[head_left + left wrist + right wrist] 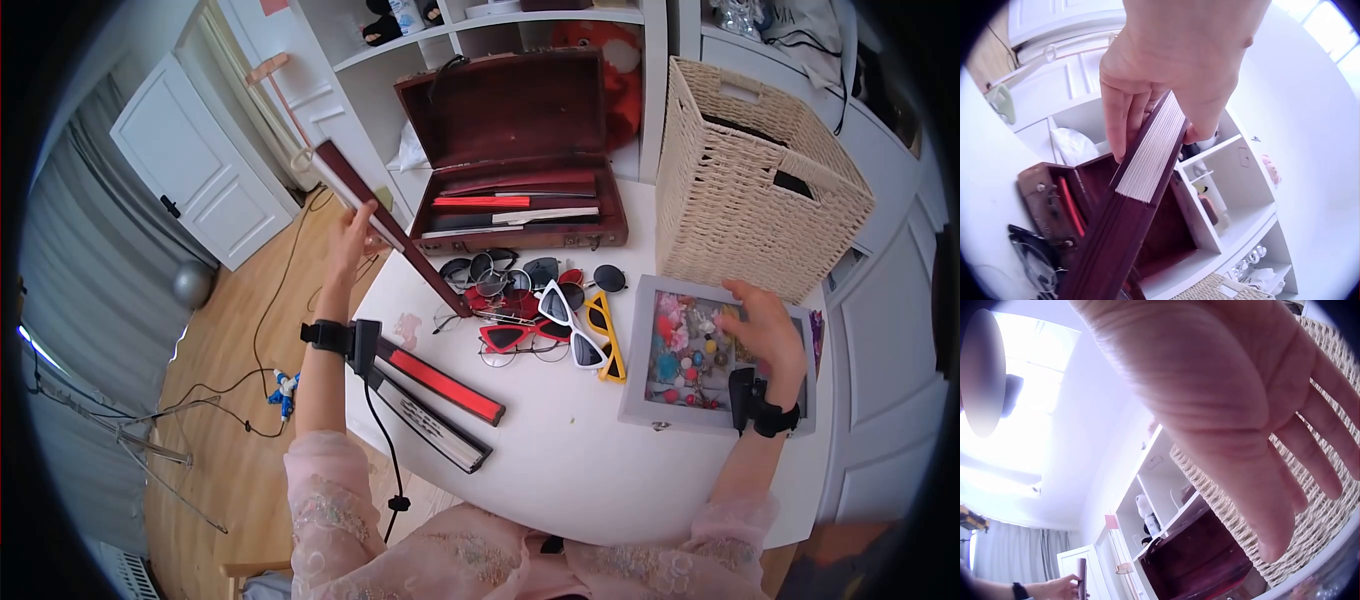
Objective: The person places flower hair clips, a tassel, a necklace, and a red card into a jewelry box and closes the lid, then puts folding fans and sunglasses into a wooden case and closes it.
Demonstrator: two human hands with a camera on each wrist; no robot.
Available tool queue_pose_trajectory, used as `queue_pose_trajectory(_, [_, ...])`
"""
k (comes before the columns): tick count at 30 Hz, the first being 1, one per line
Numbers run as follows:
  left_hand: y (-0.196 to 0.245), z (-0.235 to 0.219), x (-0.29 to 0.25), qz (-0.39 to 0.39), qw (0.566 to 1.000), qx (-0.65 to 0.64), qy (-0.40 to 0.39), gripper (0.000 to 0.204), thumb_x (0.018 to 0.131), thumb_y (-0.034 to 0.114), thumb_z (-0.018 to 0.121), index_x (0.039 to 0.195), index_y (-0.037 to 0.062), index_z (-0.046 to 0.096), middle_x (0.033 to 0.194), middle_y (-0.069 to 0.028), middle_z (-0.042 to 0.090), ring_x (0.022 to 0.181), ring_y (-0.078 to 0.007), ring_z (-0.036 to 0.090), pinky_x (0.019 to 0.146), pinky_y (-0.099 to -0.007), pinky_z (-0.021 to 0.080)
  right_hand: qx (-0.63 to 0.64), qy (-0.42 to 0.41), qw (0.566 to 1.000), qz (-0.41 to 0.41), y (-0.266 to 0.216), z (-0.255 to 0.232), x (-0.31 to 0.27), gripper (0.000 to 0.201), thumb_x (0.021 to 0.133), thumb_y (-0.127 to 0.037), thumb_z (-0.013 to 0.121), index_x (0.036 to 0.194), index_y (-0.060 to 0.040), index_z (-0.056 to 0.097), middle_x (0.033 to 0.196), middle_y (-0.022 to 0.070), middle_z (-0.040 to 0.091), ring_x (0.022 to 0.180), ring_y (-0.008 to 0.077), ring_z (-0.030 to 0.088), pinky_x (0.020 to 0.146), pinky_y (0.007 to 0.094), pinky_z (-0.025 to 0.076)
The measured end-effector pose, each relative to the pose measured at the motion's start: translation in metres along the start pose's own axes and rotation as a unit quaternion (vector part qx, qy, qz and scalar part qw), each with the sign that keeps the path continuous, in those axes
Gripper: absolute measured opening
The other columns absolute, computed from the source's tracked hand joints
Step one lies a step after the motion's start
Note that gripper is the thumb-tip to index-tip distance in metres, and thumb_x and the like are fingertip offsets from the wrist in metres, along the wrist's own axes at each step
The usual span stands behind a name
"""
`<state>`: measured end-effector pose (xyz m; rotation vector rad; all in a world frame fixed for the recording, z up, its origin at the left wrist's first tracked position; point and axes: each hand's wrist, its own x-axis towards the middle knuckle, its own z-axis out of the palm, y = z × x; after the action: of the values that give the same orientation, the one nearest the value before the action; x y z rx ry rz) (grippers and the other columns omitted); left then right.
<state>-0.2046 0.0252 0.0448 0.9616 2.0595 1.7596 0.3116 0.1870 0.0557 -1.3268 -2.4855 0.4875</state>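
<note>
The left hand [352, 240] pinches a long dark-red folded fan [385, 222] near its upper part, held tilted above the table; in the left wrist view its pale pleated edge [1152, 153] shows between thumb and fingers. The fan's lower end is close to a pile of sunglasses [510, 290]. Over a grey box with a clear lid [640, 390], full of colourful trinkets, the right hand [765, 325] is spread; in the right wrist view its fingers [1307, 444] are extended and hold nothing. Whether it touches the lid I cannot tell.
An open dark-red case [520, 240] with several fans stands at the back. Beside it is a tall woven basket [745, 200]. Two more folded fans, one red [445, 382] and one black and white [430, 425], lie at the table's left. White shelves [375, 90] rise behind.
</note>
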Motion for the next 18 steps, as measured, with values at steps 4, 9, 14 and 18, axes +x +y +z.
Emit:
queue_pose_trajectory(4, [0.058,0.026,0.013,0.139,0.988,0.056,0.028,0.048,0.082,0.035,0.064,0.103,-0.0071,0.056,0.079,-0.0107,0.059,0.067,-0.015,0.059,0.05,-0.0274,0.053,0.004,-0.002,1.0,0.002,0.001,0.0,0.001,0.048,0.073,-0.014,0.07,0.115,0.0024,0.055,0.104,0.0233,0.061,0.101,0.036,0.057,0.086,0.039,0.044])
queue_pose_trajectory(9, [0.095,0.067,0.033,0.287,0.927,0.238,0.03,0.042,0.077,0.034,0.069,0.092,-0.0041,0.059,0.067,-0.0129,0.062,0.057,-0.0191,0.06,0.055,-0.0331,0.049,0.012,0.001,1.0,0.007,0.009,0.003,0.003,0.047,0.073,-0.014,0.07,0.114,0.0029,0.055,0.103,0.0235,0.061,0.099,0.0356,0.057,0.086,0.0388,0.044])
queue_pose_trajectory(14, [0.097,0.125,0.038,0.41,0.854,0.318,-0.029,0.038,0.077,0.027,0.071,0.096,-0.002,0.054,0.078,-0.0196,0.065,0.07,-0.0317,0.065,0.062,-0.0366,0.05,0.029,0.018,0.999,-0.005,0.019,0.008,0.003,0.047,0.072,-0.014,0.07,0.113,0.0024,0.056,0.101,0.0238,0.061,0.097,0.0366,0.058,0.085,0.0397,0.044])
queue_pose_trajectory(18, [0.078,0.161,0.046,0.444,0.802,0.391,-0.087,0.04,0.075,0.028,0.069,0.1,0.0016,0.052,0.083,-0.022,0.059,0.08,-0.0393,0.058,0.068,-0.0436,0.047,0.026,0.023,0.999,-0.01,0.023,0.01,0.005,0.046,0.072,-0.013,0.07,0.113,0.0019,0.056,0.099,0.0236,0.062,0.096,0.0367,0.058,0.084,0.0403,0.044])
